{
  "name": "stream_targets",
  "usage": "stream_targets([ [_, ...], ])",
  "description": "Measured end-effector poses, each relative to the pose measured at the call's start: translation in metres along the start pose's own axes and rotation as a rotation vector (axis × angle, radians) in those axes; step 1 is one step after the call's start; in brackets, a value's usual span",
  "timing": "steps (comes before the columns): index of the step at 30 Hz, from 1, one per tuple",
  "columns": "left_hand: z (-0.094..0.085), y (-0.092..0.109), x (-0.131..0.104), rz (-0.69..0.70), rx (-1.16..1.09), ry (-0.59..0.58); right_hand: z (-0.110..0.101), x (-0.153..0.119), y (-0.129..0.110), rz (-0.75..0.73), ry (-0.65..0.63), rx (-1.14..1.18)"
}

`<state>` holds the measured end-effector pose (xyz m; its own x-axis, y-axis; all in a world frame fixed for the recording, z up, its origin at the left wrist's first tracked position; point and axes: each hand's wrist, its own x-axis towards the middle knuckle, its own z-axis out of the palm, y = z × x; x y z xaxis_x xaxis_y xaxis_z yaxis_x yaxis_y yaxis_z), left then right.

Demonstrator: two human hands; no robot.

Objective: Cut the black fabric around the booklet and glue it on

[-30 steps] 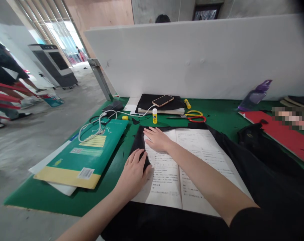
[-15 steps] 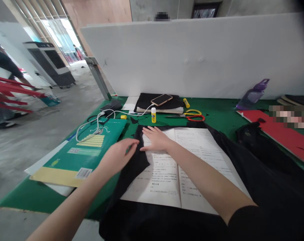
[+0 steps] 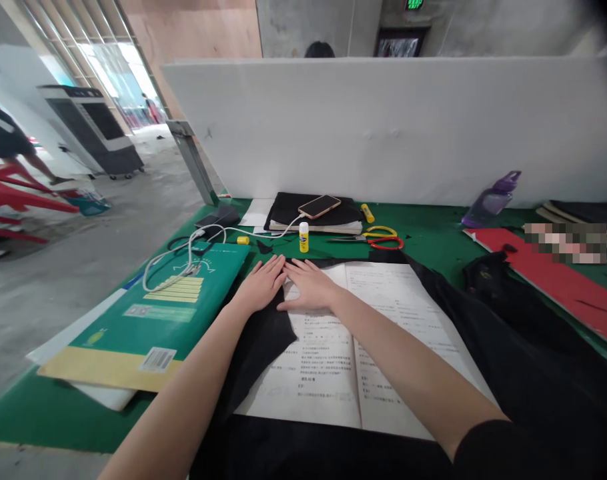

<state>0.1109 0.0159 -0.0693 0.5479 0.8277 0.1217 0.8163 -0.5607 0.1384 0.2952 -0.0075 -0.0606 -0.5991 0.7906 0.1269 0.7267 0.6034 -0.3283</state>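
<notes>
An open book point(image 3: 383, 347) with printed pages lies on a sheet of black material point(image 3: 528, 373) spread over the green table point(image 3: 433, 230). A flap of the black material point(image 3: 261, 337) is folded over the book's left edge. My left hand point(image 3: 261, 283) lies flat on the top of that flap, fingers together. Beside it, touching, my right hand point(image 3: 308, 283) presses flat on the upper left page. Neither hand holds anything.
A green and yellow book point(image 3: 153, 313) with a white cable point(image 3: 183, 250) lies at the left. Behind are a glue stick point(image 3: 303, 237), a phone point(image 3: 319, 206) on a black stack, scissors point(image 3: 378, 237), a purple bottle point(image 3: 491, 199) and red sheets point(image 3: 558, 280). A white partition point(image 3: 383, 127) bounds the back.
My left hand lifted off the lower part of the black flap and moved up to lie beside my right hand. The right hand stayed on the page.
</notes>
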Motion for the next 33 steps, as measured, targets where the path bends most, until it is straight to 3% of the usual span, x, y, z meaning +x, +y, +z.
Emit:
stream_targets([
  [5, 0.001, 0.001, -0.003, -0.003, 0.06, 0.032, -0.002, -0.002, 0.0, -0.008, -0.009, 0.057],
  [8, 0.001, 0.002, -0.003, 0.004, 0.069, 0.019, -0.014, -0.001, -0.001, -0.015, 0.085, 0.197],
  [10, 0.001, 0.002, -0.002, 0.004, 0.073, 0.02, -0.032, -0.001, 0.005, 0.052, 0.286, 0.307],
  [12, 0.001, 0.002, -0.002, -0.004, 0.073, 0.025, -0.056, -0.004, 0.018, 0.223, 0.569, 0.345],
  [15, 0.001, 0.002, -0.001, -0.013, 0.066, 0.022, -0.094, -0.021, 0.053, 0.475, 0.914, 0.235],
  [17, 0.001, 0.002, -0.001, -0.012, 0.065, 0.019, -0.114, -0.038, 0.082, 0.62, 1.014, 0.087],
  [18, 0.001, 0.002, -0.001, -0.012, 0.064, 0.019, -0.12, -0.047, 0.096, 0.697, 0.976, 0.01],
  [20, 0.001, 0.001, -0.001, -0.011, 0.06, 0.029, -0.126, -0.064, 0.123, 0.811, 0.707, -0.17],
  [24, 0.001, 0.0, -0.001, -0.009, 0.033, 0.068, -0.122, -0.079, 0.162, 0.803, 0.435, -0.218],
  [29, -0.004, 0.001, 0.0, -0.044, -0.034, 0.07, -0.119, -0.074, 0.187, 0.713, 0.134, -0.282],
  [33, -0.006, 0.001, 0.002, -0.053, -0.035, 0.083, -0.121, -0.066, 0.194, 0.651, -0.03, -0.366],
])
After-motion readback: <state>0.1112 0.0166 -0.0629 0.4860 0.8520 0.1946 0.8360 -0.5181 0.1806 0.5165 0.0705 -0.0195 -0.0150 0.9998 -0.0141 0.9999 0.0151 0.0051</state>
